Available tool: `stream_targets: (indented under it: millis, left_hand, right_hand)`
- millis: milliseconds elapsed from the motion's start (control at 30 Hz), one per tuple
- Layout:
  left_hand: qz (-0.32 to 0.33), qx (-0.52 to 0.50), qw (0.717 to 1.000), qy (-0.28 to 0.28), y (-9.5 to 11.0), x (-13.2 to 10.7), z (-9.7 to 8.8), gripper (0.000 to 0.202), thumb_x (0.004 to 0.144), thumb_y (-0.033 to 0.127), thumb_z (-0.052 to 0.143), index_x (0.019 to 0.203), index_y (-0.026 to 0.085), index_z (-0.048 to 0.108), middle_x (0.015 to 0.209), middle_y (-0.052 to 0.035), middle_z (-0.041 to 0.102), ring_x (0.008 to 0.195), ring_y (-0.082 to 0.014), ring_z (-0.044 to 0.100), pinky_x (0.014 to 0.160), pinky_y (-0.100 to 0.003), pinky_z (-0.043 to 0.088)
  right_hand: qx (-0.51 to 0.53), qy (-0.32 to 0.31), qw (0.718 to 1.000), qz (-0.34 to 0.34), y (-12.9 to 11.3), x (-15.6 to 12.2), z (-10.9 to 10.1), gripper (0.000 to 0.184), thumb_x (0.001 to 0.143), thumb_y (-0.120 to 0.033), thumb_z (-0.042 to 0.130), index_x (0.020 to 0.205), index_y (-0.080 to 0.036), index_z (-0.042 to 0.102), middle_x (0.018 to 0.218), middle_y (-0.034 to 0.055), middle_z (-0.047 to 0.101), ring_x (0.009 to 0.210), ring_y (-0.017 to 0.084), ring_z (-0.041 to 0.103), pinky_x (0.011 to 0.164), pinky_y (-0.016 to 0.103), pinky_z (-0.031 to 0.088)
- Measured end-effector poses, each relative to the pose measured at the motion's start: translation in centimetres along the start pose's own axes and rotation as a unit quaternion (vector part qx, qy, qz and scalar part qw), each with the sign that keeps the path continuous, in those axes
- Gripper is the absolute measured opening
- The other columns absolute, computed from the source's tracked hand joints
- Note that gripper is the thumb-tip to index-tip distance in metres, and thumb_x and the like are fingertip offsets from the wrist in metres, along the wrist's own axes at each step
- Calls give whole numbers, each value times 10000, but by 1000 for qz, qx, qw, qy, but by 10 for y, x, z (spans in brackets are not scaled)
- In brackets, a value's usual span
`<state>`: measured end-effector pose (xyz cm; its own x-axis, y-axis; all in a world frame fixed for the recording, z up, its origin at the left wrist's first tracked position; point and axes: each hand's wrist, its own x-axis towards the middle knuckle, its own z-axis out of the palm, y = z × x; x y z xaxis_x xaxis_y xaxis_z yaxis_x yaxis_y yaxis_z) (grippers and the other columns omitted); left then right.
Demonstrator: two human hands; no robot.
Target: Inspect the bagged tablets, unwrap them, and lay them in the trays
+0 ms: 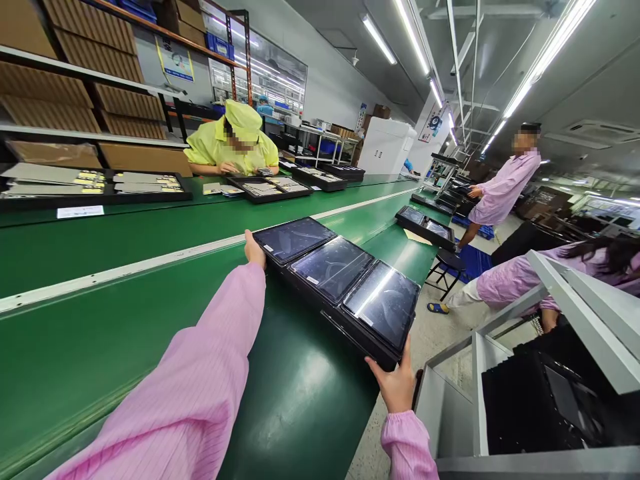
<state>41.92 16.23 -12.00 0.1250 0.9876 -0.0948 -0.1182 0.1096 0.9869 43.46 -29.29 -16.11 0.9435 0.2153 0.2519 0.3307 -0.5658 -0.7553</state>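
A long black tray (320, 301) holding three dark tablet screens lies across the near edge of the green conveyor belt (125, 333). My left hand (253, 251) grips the tray's far end, fingers wrapped under it. My right hand (397, 383) grips the near end beside the belt's edge, thumb up against the tray side. Both arms wear pink sleeves. The screens (333, 267) face up and reflect the ceiling lights.
A person in yellow (234, 143) works across the belt at black trays (267, 188). Another tray (426, 227) sits farther down the belt. Two people in pink (503, 190) are on the right near a stool (449, 261). A grey rack (500, 373) with black trays stands at lower right.
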Motion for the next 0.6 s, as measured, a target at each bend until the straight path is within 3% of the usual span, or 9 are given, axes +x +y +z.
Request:
stream_targets:
  millis: [167, 300, 367, 467, 600]
  left_hand:
    - [-70, 12, 997, 30, 4, 0, 5, 792, 924, 697, 186, 1175, 101, 644, 1236, -211, 676, 1222, -344, 635, 1028, -439, 519]
    - [-52, 16, 998, -17, 8, -10, 5, 850, 885, 786, 174, 1118, 129, 659, 1159, -196, 716, 1138, -311, 679, 950, -405, 559]
    - [-25, 25, 998, -45, 6, -22, -5, 842, 855, 827, 212, 1070, 155, 672, 1069, -176, 745, 1075, -301, 703, 884, -394, 583]
    - [18, 66, 996, -53, -4, -44, -44, 702, 852, 782, 345, 1003, 188, 686, 1041, -169, 756, 1123, -337, 686, 930, -447, 563]
    - [89, 142, 985, -38, -7, -73, -123, 448, 879, 575, 495, 1064, 216, 688, 1252, -169, 715, 1307, -360, 581, 1115, -503, 430]
  right_hand:
    - [-7, 11, 1000, -5, 14, 4, 3, 1003, 737, -780, 649, 1483, -142, 441, 1343, 204, 662, 1176, 373, 668, 939, 404, 523]
    - [-12, 27, 1000, -1, 25, 1, 23, 1070, 769, -856, 505, 1484, -67, 396, 1434, 255, 565, 1346, 381, 536, 1074, 447, 460]
    - [-7, 32, 999, -2, 28, -1, 32, 1147, 753, -895, 447, 1505, -36, 330, 1481, 277, 499, 1411, 393, 458, 1139, 486, 402]
    - [12, 34, 999, -8, 27, -6, 37, 1228, 724, -920, 419, 1526, -7, 246, 1541, 308, 391, 1458, 422, 376, 1189, 539, 327]
    - [52, 43, 998, -19, 15, -13, 31, 1273, 750, -898, 384, 1561, 24, 49, 1599, 321, 259, 1511, 419, 275, 1201, 544, 309]
